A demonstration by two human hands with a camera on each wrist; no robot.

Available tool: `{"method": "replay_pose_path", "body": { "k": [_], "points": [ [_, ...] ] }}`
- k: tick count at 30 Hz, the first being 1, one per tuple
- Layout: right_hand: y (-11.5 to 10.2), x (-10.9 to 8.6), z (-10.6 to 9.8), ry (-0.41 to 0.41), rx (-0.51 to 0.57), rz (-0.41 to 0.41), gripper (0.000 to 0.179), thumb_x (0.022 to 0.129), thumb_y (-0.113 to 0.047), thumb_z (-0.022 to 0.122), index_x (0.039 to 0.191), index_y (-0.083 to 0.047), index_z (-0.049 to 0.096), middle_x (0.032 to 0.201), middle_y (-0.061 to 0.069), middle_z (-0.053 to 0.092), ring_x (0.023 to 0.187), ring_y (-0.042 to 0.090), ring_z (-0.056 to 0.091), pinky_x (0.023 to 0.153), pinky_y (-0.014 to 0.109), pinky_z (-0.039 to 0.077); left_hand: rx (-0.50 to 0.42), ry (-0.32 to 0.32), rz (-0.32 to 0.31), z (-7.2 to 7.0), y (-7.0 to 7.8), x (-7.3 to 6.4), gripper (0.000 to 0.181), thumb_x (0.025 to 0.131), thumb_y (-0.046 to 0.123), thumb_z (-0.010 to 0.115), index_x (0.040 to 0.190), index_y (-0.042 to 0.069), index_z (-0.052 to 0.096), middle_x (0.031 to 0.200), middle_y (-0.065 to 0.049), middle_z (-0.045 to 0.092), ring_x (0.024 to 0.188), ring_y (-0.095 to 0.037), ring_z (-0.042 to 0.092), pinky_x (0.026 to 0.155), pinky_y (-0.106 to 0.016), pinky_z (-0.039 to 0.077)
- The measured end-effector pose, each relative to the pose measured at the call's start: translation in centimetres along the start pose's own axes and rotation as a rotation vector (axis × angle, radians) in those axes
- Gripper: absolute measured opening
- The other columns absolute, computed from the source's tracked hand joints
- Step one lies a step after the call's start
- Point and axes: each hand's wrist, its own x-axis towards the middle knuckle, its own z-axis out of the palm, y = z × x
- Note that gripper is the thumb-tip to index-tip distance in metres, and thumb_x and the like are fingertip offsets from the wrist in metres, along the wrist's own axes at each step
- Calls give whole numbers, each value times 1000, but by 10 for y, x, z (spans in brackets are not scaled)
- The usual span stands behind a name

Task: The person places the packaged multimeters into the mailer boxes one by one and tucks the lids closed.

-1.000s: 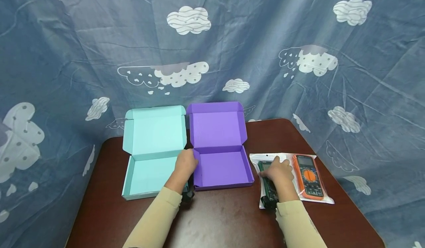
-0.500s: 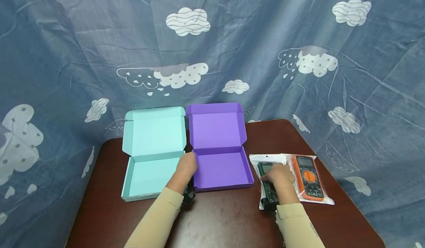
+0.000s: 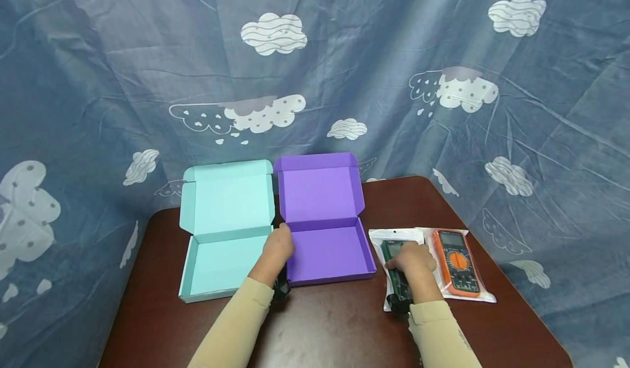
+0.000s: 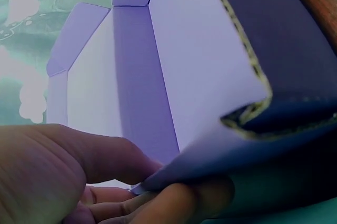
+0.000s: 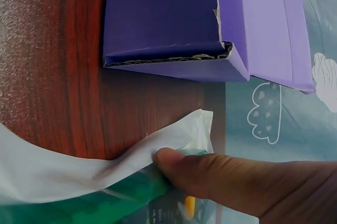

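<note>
My left hand [image 3: 278, 244] pinches the left side wall of an open purple box [image 3: 331, 253]. In the left wrist view the thumb lies inside the wall [image 4: 210, 155] and the fingers are outside it. On the right, my right hand [image 3: 416, 260] grips a green multimeter [image 3: 401, 283] in a clear-fronted white plastic bag [image 3: 376, 238]. The right wrist view shows the thumb pressing the green edge through the bag; the other fingers are hidden. An orange multimeter [image 3: 459, 264] in a similar bag lies just right of that hand.
An open mint-green box [image 3: 211, 267] stands left of the purple one, lid raised. Both boxes sit on a dark reddish-brown table [image 3: 325, 329]. Behind it hangs a blue cloth [image 3: 339, 56] with white clouds. The table's slanted right edge runs past the orange multimeter.
My right hand's fingers, spread over the green multimeter a second ago, have drawn in around it. The left hand stays on the purple box's wall. The head view has shifted slightly.
</note>
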Motion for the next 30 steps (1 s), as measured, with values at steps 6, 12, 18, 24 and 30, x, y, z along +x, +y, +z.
{"method": "replay_pose_path", "body": {
  "k": [6,12,18,24,30],
  "points": [
    [5,-1,5,16,4,-6,94,76,-40,86,129,24,41,111,39,45,102,51,51,83,60,50,-18,-3,-7,2,-2,-1,39,95,0,57,129,-16,50,100,-32,68,91,-40,71,72,-50,57],
    [11,-3,16,62,58,-21,102,75,-40,85,135,24,33,122,44,36,115,58,43,87,67,47,-33,1,-2,1,-1,-2,42,95,0,57,132,-16,47,100,-33,67,92,-42,70,73,-52,57],
    [13,-9,20,81,94,-16,110,74,-44,87,143,19,28,125,46,34,116,61,42,88,69,45,-50,-17,-19,2,-1,-3,44,97,2,57,135,-17,45,103,-34,66,94,-43,69,75,-53,57],
    [14,-15,24,78,118,-16,119,72,-43,90,151,14,21,124,47,36,112,64,44,88,71,43,-50,-17,-31,2,0,-3,45,98,2,55,138,-17,44,106,-35,66,98,-45,69,79,-55,56],
    [16,-14,32,132,134,-6,116,74,-37,87,154,12,19,128,49,38,115,66,46,87,73,44,-37,-19,-29,3,2,-3,45,99,2,55,138,-17,43,105,-35,66,97,-46,69,79,-54,56]
  ]
}}
